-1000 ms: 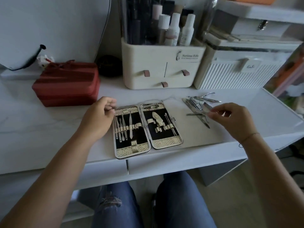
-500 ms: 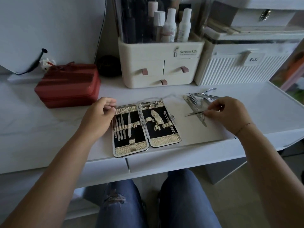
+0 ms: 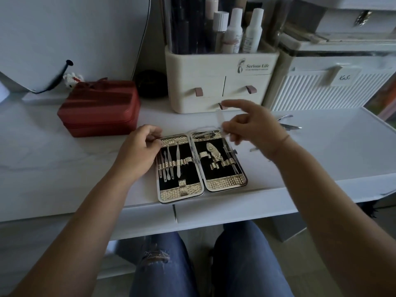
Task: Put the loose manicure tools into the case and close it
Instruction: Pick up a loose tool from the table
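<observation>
A white tabletop point(image 3: 64, 168) filled the upper half of the view, with the person's denim-clad knees below it. Along its far edge, from 2 o'clock to 12 o'clock, stood a white ribbed storage box point(image 3: 321, 93) and a cream cosmetics organiser point(image 3: 203, 82) full of bottles. A red zip case point(image 3: 98, 108) sat at 10 o'clock. At the centre, near the front edge, the manicure case point(image 3: 225, 183) lay open flat, with tools strapped into both halves. The left hand point(image 3: 139, 151) gripped the case's 10 o'clock corner with curled fingers. The right hand point(image 3: 257, 129) hovered over its 1 o'clock corner, motion-blurred. Loose manicure tools point(image 3: 288, 126) lay on the tabletop at 3 o'clock of that hand. Its thumb and fingers pinched a slim pale tool point(image 3: 220, 120).
</observation>
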Available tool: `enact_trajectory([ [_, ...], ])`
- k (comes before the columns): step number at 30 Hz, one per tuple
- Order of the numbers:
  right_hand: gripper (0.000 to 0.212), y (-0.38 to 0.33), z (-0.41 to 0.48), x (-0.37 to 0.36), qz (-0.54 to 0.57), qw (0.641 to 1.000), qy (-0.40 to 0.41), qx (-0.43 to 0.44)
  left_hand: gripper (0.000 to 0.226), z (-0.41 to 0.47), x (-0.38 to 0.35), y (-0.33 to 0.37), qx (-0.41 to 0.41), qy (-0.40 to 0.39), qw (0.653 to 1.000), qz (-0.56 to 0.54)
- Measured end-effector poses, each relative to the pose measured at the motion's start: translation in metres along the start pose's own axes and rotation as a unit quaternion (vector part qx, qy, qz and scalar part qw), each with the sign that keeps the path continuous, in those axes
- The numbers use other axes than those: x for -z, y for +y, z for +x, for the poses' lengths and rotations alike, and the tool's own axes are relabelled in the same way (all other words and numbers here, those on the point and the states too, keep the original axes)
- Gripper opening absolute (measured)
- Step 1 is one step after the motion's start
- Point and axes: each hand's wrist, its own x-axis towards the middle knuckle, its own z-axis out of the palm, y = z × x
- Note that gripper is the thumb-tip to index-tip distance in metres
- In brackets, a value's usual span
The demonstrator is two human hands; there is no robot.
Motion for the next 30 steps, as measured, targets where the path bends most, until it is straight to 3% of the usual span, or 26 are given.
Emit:
enact_trajectory([
  [4,0.042,0.0,0.02,-0.026,-0.011,0.998,-0.057,-0.024,0.026,0.001,0.0,-0.001,-0.004,-0.002,1.0,-0.003],
  [14,0.035,0.011,0.035,-0.036,-0.081,0.995,-0.052,-0.01,0.027,0.001,0.002,0.0,-0.02,0.004,0.999,0.029],
  [23,0.022,0.012,0.04,-0.034,-0.079,0.993,-0.084,-0.036,0.027,0.0,0.001,-0.001,-0.029,-0.003,0.998,0.049],
  [30,0.024,0.01,0.039,-0.031,-0.097,0.987,-0.124,-0.034,0.026,0.0,0.001,-0.002,-0.028,-0.005,0.998,0.049],
])
